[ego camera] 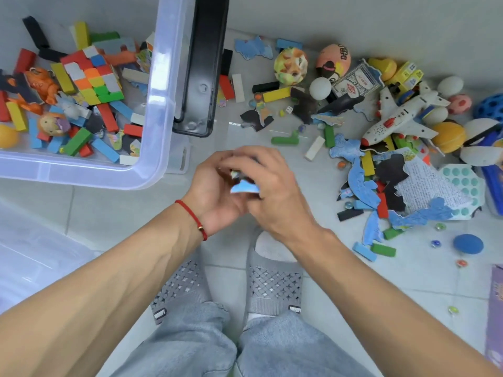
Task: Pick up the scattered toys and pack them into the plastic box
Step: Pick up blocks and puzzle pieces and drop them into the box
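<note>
My left hand [215, 191] and my right hand [269, 191] meet above the floor, just right of the clear plastic box [160, 110]. Together they hold a small bundle of toy pieces [243, 186], with a light blue puzzle piece showing between the fingers. The box at the upper left holds several coloured blocks, a colour cube [91, 74] and small figures. Scattered toys lie on the floor to the right: a toy plane [402, 115], balls, blocks and blue puzzle pieces [362, 183].
A black lid or tray [202, 66] leans against the box's right side. Marbles [435, 243] and a blue ball [468, 243] dot the tiles at the right. My grey slippers [228, 284] stand below the hands. A clear lid [32, 257] lies at the lower left.
</note>
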